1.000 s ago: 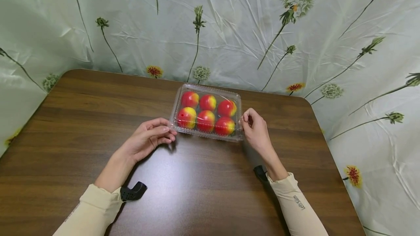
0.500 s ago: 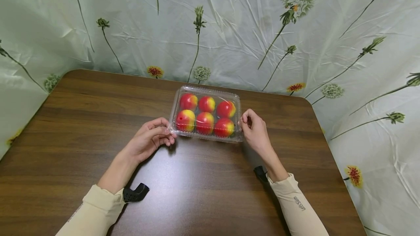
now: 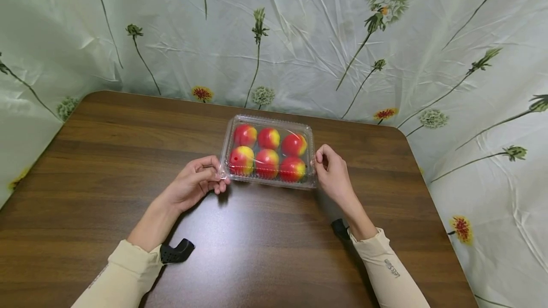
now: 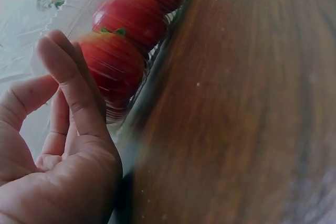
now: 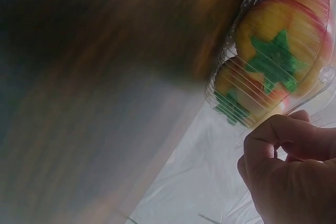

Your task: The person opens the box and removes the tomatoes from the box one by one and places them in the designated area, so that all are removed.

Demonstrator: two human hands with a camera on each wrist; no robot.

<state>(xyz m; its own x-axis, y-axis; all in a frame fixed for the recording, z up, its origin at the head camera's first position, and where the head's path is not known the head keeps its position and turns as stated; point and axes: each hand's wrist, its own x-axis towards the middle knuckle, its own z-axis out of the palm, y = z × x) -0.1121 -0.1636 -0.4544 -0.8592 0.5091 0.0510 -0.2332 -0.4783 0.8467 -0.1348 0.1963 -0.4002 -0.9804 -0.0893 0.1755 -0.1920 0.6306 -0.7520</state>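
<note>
A clear plastic clamshell box point(image 3: 274, 183), lid down, lies near the far side of the table in the head view. Inside it are several round red-and-yellow fruits point(image 3: 267, 163) in two rows; green star-shaped leaves point(image 5: 275, 61) show on them in the right wrist view. My left hand point(image 3: 194, 182) pinches the box's near left corner between thumb and fingers. At the right edge, the thumb and curled index finger of my right hand point(image 3: 334, 170) pinch the rim. Parts of the rim are hidden behind the fingers.
The brown wooden table point(image 3: 257, 251) has rounded far corners. Behind it and along the sides hangs a pale curtain point(image 3: 299, 51) printed with flowers. A black wrist mount point(image 3: 177, 252) sits at the left cuff, another black mount point(image 3: 340, 228) at the right.
The box has shifted slightly towards me, its far edge now a little farther from the curtain. Both hands keep their hold on it; the left has barely moved.
</note>
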